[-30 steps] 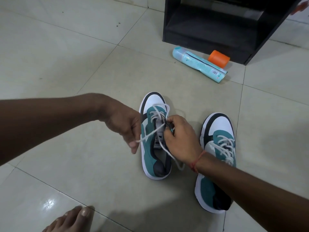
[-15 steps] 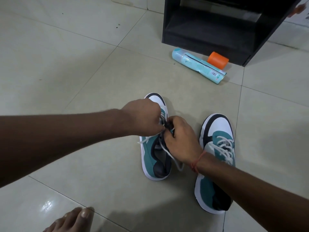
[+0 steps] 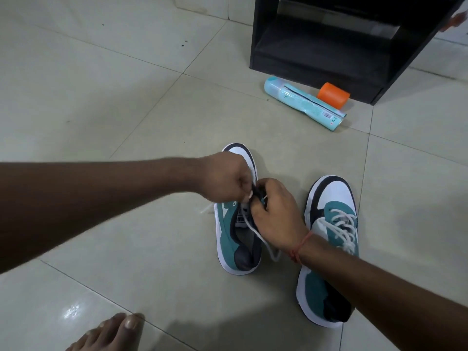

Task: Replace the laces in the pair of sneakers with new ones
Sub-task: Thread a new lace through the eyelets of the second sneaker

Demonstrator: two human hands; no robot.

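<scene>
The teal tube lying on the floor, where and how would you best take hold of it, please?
Grip the teal tube around its middle, fingers coming down from above across its width. It lies flat and long on the floor tiles, with the orange cup crowding its far side near the flat end.

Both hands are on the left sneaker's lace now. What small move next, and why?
Probably draw the white lace out through the eyelet. Left hand and right hand pinch it at the teal, white and black left sneaker, and slack trails toward the heel.
</scene>
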